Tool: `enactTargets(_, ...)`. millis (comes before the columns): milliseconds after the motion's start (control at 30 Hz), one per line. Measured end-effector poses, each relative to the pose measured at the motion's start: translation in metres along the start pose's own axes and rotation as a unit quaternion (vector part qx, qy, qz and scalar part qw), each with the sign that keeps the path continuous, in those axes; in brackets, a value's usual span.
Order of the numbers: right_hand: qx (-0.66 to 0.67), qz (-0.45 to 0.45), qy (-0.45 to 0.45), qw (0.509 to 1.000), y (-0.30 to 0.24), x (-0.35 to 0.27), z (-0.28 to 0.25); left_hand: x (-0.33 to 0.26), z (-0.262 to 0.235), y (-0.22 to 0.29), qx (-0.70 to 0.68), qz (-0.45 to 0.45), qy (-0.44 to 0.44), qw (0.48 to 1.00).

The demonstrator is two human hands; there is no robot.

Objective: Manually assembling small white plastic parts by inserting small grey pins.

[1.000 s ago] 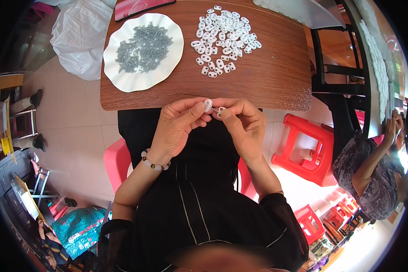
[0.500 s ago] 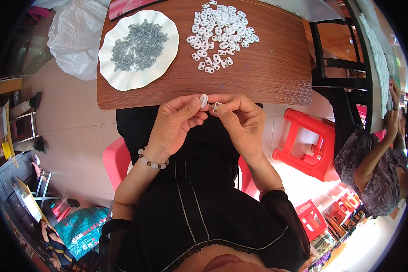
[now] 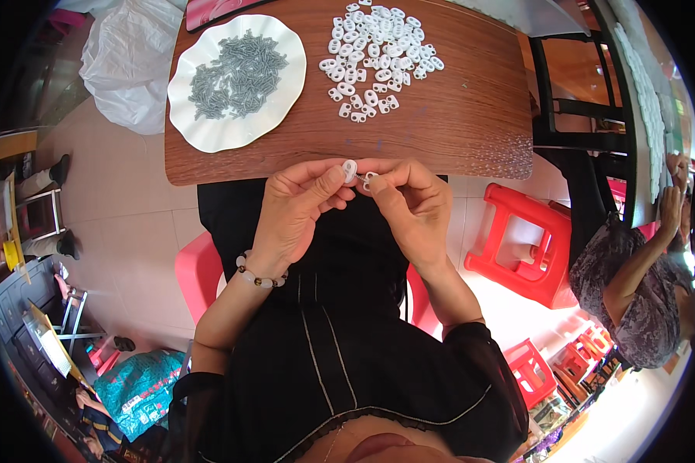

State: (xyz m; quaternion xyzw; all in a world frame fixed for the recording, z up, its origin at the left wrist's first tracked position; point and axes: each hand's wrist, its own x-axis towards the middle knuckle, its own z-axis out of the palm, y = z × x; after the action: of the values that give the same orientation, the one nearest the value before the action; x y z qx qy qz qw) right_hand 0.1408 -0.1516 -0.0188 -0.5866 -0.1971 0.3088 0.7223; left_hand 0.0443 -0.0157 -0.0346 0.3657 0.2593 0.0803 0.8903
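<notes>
Just past the table's near edge, both hands are held close together. My left hand (image 3: 289, 220) is closed, pinching a white oval cord lock piece (image 3: 350, 167) between thumb and fingers. A smaller white cord lock piece (image 3: 368, 180) is pinched in my right hand (image 3: 415, 208), also closed. A thin grey spring (image 3: 359, 177) bridges the gap between the two pieces. Beyond my hands, many like grey springs (image 3: 239, 77) lie heaped on a white wavy-rimmed plate (image 3: 228, 141). Right of the plate, white cord lock pieces (image 3: 382, 58) are piled loose on the brown table (image 3: 455, 116).
A red plastic stool (image 3: 521, 243) stands at right. Further right, a person (image 3: 633, 293) works at another table with white pieces on it. A white plastic bag (image 3: 127, 65) rests left of my table, and a teal bag (image 3: 139, 390) lies at lower left.
My hands hold nearly the same pose, still pinching the two white pieces. The co-worker's hands at far right have shifted slightly.
</notes>
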Motion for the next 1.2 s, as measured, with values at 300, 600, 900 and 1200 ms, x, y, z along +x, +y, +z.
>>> enactTargets(300, 0.006, -0.008, -0.006, 1.000, 0.0007, 0.0005, 0.0002, -0.0004, 0.0010, 0.0010, 0.028, 0.010, 0.011, 0.999)
enactTargets(600, -0.005, -0.012, 0.000, 1.000, 0.0005, 0.0006, 0.0017, -0.0023, 0.0051, 0.0023, 0.084, 0.059, 0.024, 0.994)
enactTargets(900, -0.006, -0.002, -0.003, 1.000, 0.0008, -0.0005, 0.0002, -0.0040, 0.0030, 0.0017, 0.085, 0.058, 0.023, 0.994)
enactTargets(1200, 0.016, 0.001, -0.007, 1.000, 0.0004, -0.0006, -0.0004, -0.0041, 0.0012, 0.0019, 0.066, 0.039, 0.012, 0.997)
